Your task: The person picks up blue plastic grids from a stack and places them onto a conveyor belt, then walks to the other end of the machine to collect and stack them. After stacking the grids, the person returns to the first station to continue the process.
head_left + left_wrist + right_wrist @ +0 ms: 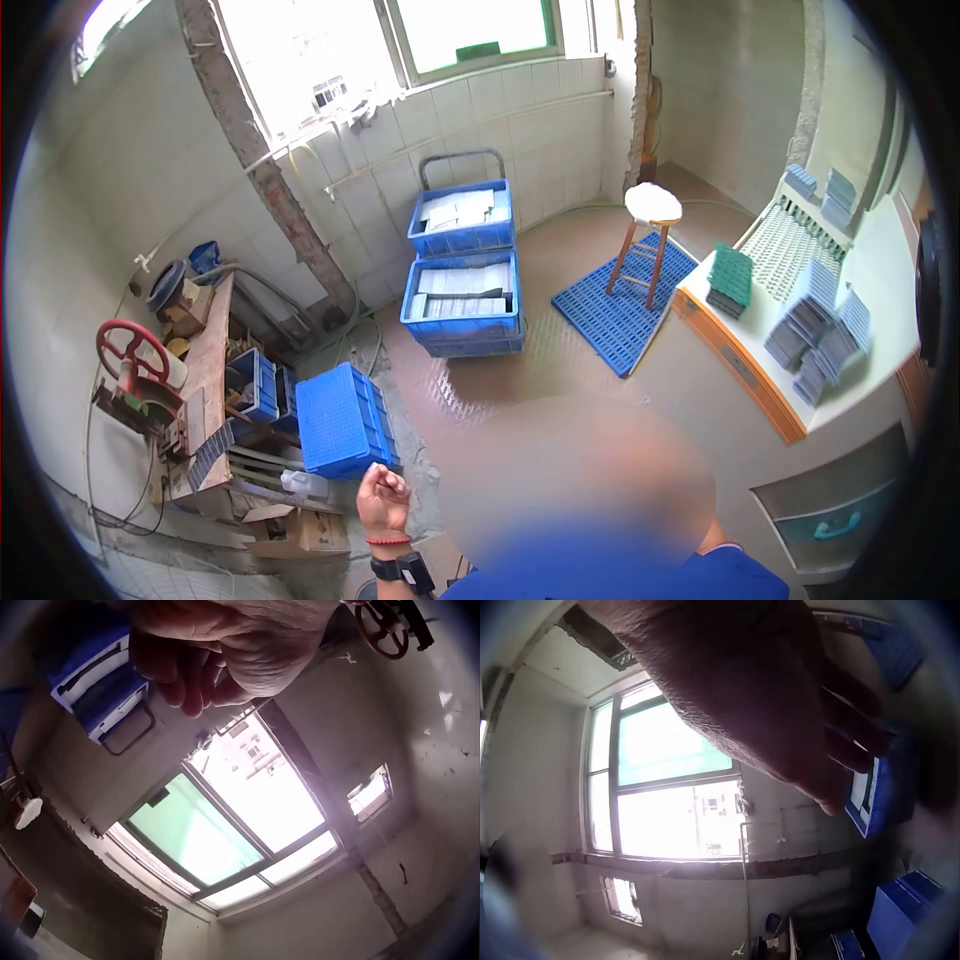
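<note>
My left hand point(384, 500), with a red string bracelet and a black strap at the wrist, is raised near the closed blue crate point(340, 415). Its fingers are loosely bent in the left wrist view, where the same hand point(240, 645) shows nothing held. Only the right wrist view shows my right hand point(742, 697), dark against the window, its fingers loosely extended and nothing visible in them. Ahead, stacked blue crates point(462, 335) hold pale flat pieces point(460, 280); the upper crate point(462, 240) sits by a cart handle point(462, 155).
A stool point(652, 205) stands on a blue slatted mat point(600, 300). At right, a white-topped counter point(770, 330) bears a green block point(730, 278) and stacked grey pieces point(805, 325). At left are a workbench point(212, 390) and a red handwheel point(133, 350). A blurred patch covers the lower middle.
</note>
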`<action>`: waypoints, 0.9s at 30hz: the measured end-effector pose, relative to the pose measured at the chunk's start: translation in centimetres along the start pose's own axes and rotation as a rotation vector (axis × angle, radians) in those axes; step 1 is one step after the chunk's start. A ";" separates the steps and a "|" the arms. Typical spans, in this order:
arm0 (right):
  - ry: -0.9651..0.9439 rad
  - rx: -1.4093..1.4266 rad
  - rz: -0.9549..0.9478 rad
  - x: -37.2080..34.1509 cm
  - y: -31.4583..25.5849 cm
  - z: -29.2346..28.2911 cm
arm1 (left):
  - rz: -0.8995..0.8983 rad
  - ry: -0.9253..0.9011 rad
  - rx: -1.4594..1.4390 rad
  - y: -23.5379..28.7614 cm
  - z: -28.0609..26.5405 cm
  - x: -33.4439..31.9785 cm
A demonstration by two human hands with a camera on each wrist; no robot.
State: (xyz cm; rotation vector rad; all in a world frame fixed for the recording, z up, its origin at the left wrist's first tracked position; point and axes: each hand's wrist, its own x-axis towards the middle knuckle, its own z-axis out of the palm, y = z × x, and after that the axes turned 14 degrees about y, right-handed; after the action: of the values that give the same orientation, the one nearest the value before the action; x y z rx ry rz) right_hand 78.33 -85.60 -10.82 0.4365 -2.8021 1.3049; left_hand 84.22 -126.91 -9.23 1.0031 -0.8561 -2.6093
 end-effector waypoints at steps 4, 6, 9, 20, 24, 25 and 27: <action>-0.114 -0.035 -0.148 9.7 -0.7 0.4 | 0.101 0.028 -0.051 1.9 2.6 6.1; -0.129 -0.001 -0.192 14.1 -0.5 0.8 | 0.083 0.056 -0.074 2.2 4.3 9.3; -0.075 -0.024 -0.194 20.7 0.7 0.7 | 0.035 0.105 -0.083 2.3 7.3 15.3; 0.091 0.029 0.102 41.9 7.0 -4.3 | -0.068 0.047 -0.032 0.9 28.8 39.9; 0.230 -0.029 0.296 43.8 10.2 -7.8 | -0.257 -0.118 0.165 -3.3 39.7 46.0; 0.280 -0.041 0.341 43.8 11.1 -8.5 | -0.300 -0.175 0.198 -4.9 42.7 47.0; 0.297 0.018 0.358 44.3 12.7 -10.3 | -0.358 -0.291 0.296 -8.4 47.4 49.1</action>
State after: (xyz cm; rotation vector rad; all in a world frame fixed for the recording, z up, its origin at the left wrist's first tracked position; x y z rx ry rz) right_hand 31.52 -80.85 -7.64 -0.2550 -2.6929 1.3185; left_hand 16.04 -118.33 -12.46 0.9289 -1.2662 -3.0494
